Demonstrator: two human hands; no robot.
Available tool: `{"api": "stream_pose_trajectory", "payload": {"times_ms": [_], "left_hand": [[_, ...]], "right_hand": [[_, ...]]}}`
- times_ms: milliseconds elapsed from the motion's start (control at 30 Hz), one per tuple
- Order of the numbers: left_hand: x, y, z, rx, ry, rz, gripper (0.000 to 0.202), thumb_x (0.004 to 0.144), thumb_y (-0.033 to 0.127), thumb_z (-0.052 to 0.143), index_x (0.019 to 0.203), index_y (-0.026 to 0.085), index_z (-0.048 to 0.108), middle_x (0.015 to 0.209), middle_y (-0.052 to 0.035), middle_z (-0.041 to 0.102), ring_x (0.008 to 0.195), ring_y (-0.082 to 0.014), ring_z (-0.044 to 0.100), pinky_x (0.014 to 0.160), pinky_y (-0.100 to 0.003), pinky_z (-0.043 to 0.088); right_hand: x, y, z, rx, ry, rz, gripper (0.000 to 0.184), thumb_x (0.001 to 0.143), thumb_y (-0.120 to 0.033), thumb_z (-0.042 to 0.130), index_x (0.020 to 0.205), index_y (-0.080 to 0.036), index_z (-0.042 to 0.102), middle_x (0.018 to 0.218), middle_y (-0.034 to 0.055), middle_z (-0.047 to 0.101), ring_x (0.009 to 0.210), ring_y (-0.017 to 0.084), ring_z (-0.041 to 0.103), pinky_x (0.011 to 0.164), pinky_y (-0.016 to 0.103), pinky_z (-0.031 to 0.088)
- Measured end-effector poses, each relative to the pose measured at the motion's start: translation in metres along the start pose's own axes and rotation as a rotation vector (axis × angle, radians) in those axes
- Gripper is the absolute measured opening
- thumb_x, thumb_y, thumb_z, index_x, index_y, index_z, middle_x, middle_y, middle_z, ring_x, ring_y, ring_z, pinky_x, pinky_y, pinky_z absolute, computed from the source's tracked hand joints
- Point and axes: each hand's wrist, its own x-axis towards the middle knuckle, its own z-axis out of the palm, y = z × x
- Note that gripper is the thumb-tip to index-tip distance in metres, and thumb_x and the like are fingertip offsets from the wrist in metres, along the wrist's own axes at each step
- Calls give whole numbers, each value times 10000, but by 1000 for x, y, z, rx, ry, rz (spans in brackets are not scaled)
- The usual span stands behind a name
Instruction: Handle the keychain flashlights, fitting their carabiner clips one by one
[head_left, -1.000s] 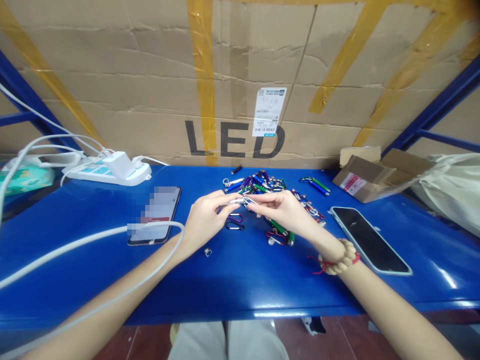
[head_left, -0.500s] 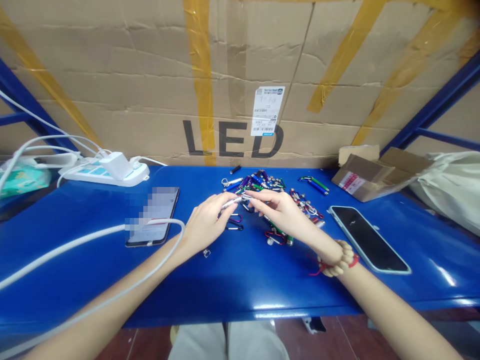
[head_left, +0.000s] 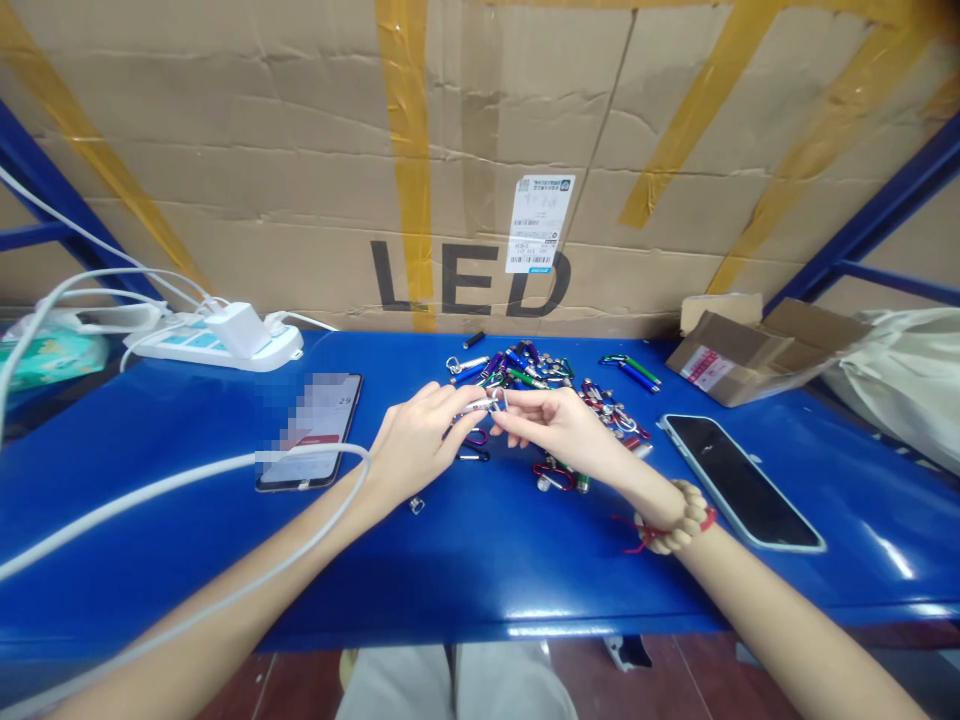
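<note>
My left hand [head_left: 420,430] is closed around a small silver keychain flashlight [head_left: 477,405], held above the blue table. At the flashlight's right end, the fingers of my right hand [head_left: 551,420] pinch a thin silver ring [head_left: 501,398]. Fingertips partly hide the spot where ring and flashlight meet. Just beyond my hands lies a pile of small flashlights [head_left: 525,365] in blue, purple, green and silver, mixed with clips. A red carabiner [head_left: 553,476] rests nearer, below my right hand. A small clear-and-metal piece [head_left: 416,506] lies below my left wrist.
On the left are a phone [head_left: 315,440], a white cable [head_left: 187,480] crossing over my left forearm, and a power strip [head_left: 217,345]. To the right lie another phone [head_left: 739,480] and an open small carton [head_left: 742,355]. A large cardboard box [head_left: 300,200] stands behind.
My right fingers have shifted slightly at the flashlight's end, and the silver ring now shows as an upright loop. My left hand keeps its hold; the whole view has moved a little.
</note>
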Motion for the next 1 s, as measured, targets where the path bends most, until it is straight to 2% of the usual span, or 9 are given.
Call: {"api": "stream_pose_trajectory", "payload": {"times_ms": [167,267,367,567,667,767,1000], "left_hand": [[-1,3,0,23,17,-24,259,922,338,410,1030,224,617,940,-4,702,802,-148,596,634,-225,406],[-2,5,-1,35,29,-36,245,915,334,424,1017,234,623,852,1,701,756,-142,607,599,-214,392],[-2,6,-1,45,51,-63,255,916,350,413,1003,241,627,778,1,686,731,-138,610,577,-203,383],[-2,4,-1,78,71,-74,265,911,367,415,1007,247,631,729,-5,668,708,-145,609,563,-204,380],[-2,3,-1,77,89,-61,251,906,364,427,1001,244,627,729,-3,665,695,-137,605,557,-196,381],[-2,3,-1,80,104,-40,235,904,344,433,1012,242,615,742,-3,667,704,-137,604,559,-195,381],[-2,6,-1,3,-1,-122,210,898,334,427,1000,222,572,696,13,645,631,-135,610,534,-207,360]], "right_hand": [[-1,2,4,-101,47,-68,536,828,-333,546,1313,-113,487,721,25,683,582,119,599,613,270,510],[-1,5,2,-150,9,-87,458,831,-301,533,1257,-132,553,718,24,681,614,127,615,611,262,509],[0,7,-1,-107,-48,-86,402,838,-319,530,1197,-157,606,797,34,693,659,127,628,595,246,509],[0,5,0,-77,-12,-58,471,811,-380,580,1229,-162,580,854,48,701,690,135,624,594,261,513],[0,2,0,-9,-12,-21,478,812,-395,578,1219,-145,586,843,57,704,693,136,630,601,265,520],[1,-1,-2,65,-26,2,478,820,-385,569,1232,-142,572,915,77,703,720,134,641,604,260,526],[0,-2,-1,33,-20,19,549,774,-357,625,1256,-107,545,826,72,711,753,163,662,685,310,548]]}}
